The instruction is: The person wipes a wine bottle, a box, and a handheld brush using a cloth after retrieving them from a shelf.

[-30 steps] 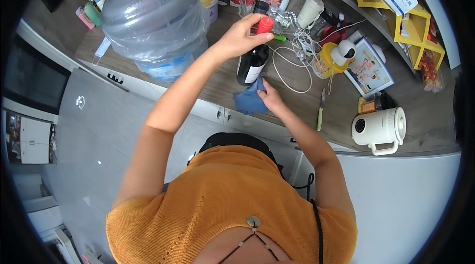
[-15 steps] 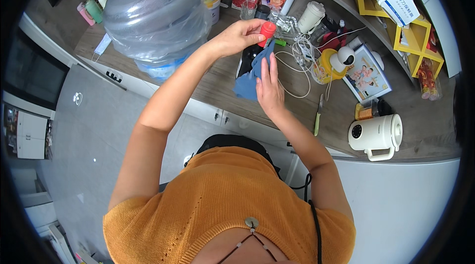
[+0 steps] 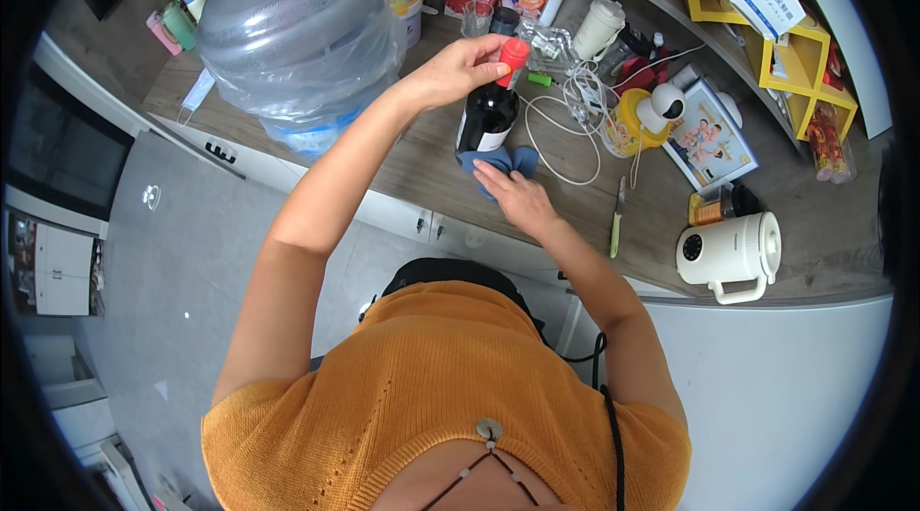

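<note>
A dark wine bottle (image 3: 491,113) with a red capped neck and a pale label stands at the counter's front, leaning slightly. My left hand (image 3: 458,73) is closed round its red neck with thumb and fingers. Low on the bottle, my right hand (image 3: 517,197) presses a blue cloth (image 3: 524,162) against the glass, fingers close together and extended over the fabric. The cloth bunches around the bottle's lower part and hides its base.
Left of the bottle stands a large water jug (image 3: 302,41) in clear plastic. White cables (image 3: 585,132), a knife (image 3: 617,219), a camera in a yellow holder (image 3: 659,113), a picture frame (image 3: 714,139) and a white kettle (image 3: 728,257) lie to the right.
My right hand and the blue cloth have slid down the bottle toward its base, uncovering the dark glass and label. My left hand stays on the red neck.
</note>
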Tool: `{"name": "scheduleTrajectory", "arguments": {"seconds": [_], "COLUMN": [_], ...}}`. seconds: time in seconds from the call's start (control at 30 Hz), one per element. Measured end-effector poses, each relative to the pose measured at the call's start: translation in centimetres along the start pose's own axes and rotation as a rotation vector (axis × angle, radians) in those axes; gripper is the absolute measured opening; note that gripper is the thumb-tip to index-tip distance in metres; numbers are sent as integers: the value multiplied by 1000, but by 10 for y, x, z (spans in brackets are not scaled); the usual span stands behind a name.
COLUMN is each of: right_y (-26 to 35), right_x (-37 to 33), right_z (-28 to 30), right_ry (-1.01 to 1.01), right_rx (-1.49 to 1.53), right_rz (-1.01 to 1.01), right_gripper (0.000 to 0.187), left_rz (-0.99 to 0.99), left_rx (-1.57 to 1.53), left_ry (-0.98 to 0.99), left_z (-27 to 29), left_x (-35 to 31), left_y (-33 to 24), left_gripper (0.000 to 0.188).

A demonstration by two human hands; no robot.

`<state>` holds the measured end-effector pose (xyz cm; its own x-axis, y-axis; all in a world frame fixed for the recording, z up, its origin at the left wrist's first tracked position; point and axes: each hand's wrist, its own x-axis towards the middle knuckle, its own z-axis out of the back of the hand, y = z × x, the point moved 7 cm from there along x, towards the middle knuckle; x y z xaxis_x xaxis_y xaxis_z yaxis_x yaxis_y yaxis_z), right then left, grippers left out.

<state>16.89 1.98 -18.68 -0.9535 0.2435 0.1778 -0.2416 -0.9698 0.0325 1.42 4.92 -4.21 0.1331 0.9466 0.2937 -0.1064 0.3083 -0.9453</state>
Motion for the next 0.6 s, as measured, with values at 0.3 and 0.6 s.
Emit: {"name": "scheduleTrajectory", "arguments": {"seconds": [0.3,0.6], "right_y": [-111,-49], "right_x": [-23,9], "right_z": [-49,72], "right_ry": [-129,-820], "right_rx": [708,1426], "right_rz": [-690,-572], "right_gripper": [40,53], "left_rz": [-33,-9], "left_rx": [-1,272], "left_ry": [-117,-364], "left_z": [2,4], "left_x": [-1,-1], "left_y": [-2,-8], "left_gripper": [29,31]}}
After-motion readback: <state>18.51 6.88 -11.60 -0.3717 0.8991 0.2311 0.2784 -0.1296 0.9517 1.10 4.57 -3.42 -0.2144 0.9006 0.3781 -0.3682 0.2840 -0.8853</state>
